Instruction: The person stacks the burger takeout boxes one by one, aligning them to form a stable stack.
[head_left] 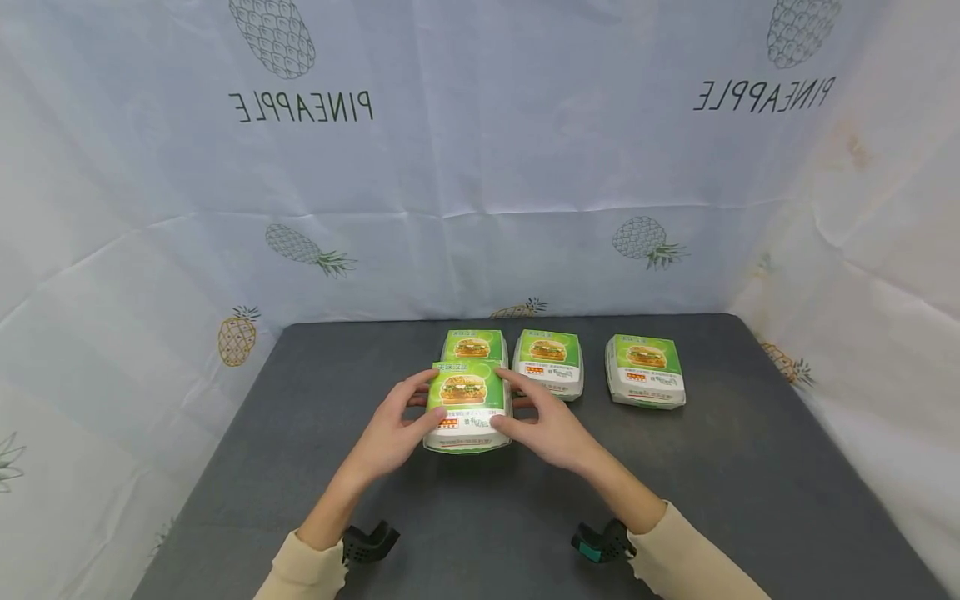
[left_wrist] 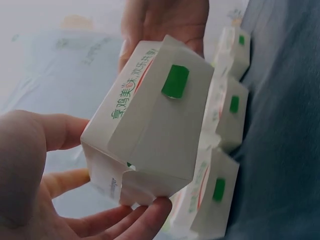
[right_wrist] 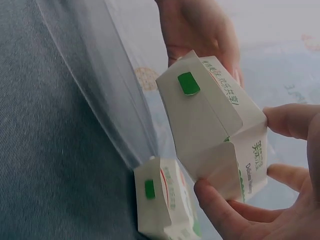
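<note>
Both hands grip one green-and-white burger box [head_left: 467, 398] from its two sides, with a burger picture on its lid. My left hand [head_left: 392, 433] has its thumb at the front left and its fingers along the left side. On the opposite side, my right hand [head_left: 552, 427] holds it in the same way. In the left wrist view the box [left_wrist: 157, 125] is off the dark tabletop, its flap and green tab showing. The right wrist view shows curled fingers [right_wrist: 220, 210] against the box's lower edge. Directly behind it stands a matching box [head_left: 474, 340], partly hidden.
Two more burger boxes stand along the back of the dark table [head_left: 315, 450]: one in the middle [head_left: 550, 367], and another [head_left: 647, 371] farther right with a gap between them. A pineapple-print cloth [head_left: 480, 167] hangs behind the table's back edge.
</note>
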